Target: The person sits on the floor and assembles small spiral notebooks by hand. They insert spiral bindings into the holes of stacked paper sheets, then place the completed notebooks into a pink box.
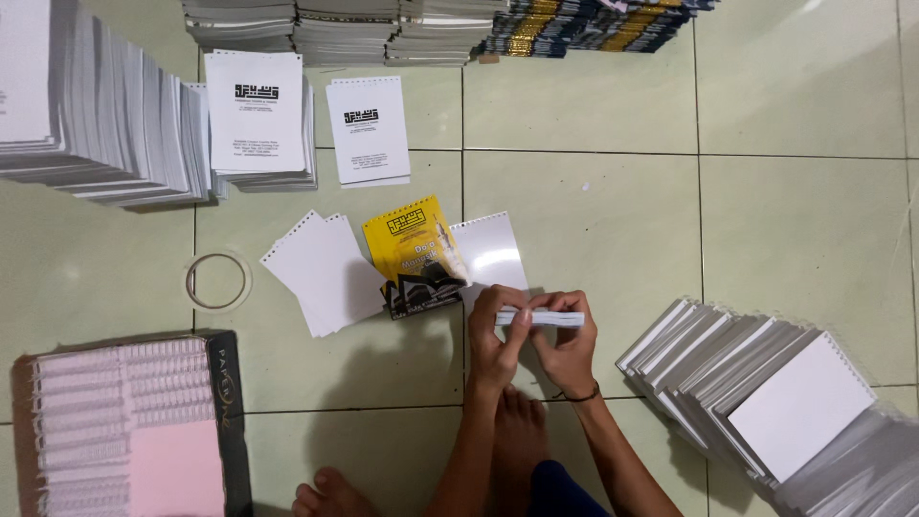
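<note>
Paper block (542, 317), thin and white, sits edge-on at the floor's centre, pinched between both hands: left hand (497, 337) grips its 9 o'clock end, right hand (567, 341) its 3 o'clock end. Yellow cover (410, 251) lies at 10 o'clock.

You hold a thin white stack of punched pages (542, 318) edge-on and level between your left hand (495, 335) and right hand (567, 343), low over the tiled floor (613, 230), just beside the yellow-and-black cover (412, 257).
</note>
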